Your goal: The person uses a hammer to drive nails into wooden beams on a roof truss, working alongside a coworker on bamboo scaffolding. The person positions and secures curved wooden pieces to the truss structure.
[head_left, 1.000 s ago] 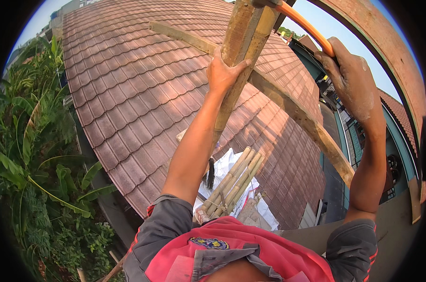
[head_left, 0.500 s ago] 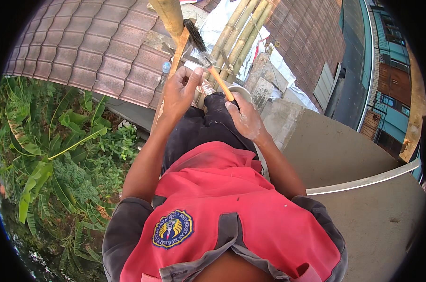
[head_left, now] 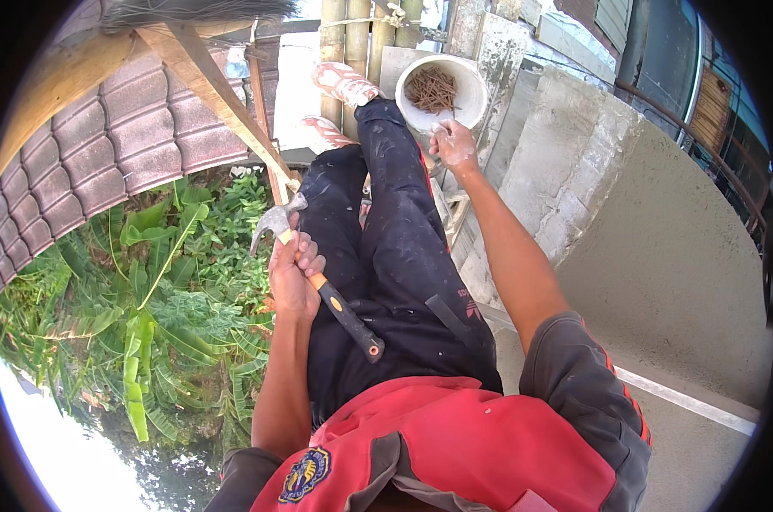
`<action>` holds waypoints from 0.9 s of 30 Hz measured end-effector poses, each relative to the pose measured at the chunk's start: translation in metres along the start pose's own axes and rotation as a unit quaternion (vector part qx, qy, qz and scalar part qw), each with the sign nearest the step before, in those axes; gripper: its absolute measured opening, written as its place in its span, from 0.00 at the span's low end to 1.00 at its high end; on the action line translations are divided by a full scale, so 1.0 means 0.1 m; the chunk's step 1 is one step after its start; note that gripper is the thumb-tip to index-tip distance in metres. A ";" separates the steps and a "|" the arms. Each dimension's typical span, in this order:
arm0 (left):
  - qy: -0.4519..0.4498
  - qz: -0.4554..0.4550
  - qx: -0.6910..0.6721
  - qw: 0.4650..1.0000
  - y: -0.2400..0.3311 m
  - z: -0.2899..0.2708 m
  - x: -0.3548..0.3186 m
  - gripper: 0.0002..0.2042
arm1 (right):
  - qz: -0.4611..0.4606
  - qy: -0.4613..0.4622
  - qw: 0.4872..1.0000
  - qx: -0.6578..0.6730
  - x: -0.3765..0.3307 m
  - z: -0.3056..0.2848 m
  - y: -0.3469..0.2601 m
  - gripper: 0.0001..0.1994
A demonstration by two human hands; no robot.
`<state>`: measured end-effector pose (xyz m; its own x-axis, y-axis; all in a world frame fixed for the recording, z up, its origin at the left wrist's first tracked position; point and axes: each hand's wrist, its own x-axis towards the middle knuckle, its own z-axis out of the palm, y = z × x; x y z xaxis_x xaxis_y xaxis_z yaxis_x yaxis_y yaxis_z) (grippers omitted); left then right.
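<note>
My left hand (head_left: 294,264) is wrapped round a claw hammer (head_left: 344,311), just below its metal head; the orange and black handle slants down across my thigh. At the near rim of a white bucket (head_left: 478,90) is my right hand (head_left: 455,147), dusted with pale powder. Its fingers are pinched together, and I cannot make out what is between them. Inside the bucket lies a heap of rusty brown nails (head_left: 431,90).
Bamboo poles (head_left: 356,43) run past my shoes at the top. Left are wooden battens (head_left: 211,85), curved roof tiles (head_left: 117,141) and a drop to banana plants (head_left: 147,282). A rough concrete wall (head_left: 565,162) rises on the right.
The hammer has gone from my right hand to my left, down by my thigh. My right hand has moved to the bucket's rim. My view has tilted, bringing the nails into sight.
</note>
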<state>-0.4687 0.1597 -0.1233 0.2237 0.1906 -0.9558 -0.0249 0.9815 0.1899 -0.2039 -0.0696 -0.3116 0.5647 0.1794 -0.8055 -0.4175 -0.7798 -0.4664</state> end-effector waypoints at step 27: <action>-0.055 0.250 0.495 0.830 -0.01 0.75 -0.15 0.10 | -0.259 -0.265 0.925 -0.079 -1.21 -0.01 -1.97 0.10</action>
<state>-0.3993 0.1545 -0.0929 0.5153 0.5140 -0.6857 0.6590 0.2738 0.7005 -0.1896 0.0611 -0.1217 0.2135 0.7900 -0.5747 -0.0555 -0.5775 -0.8145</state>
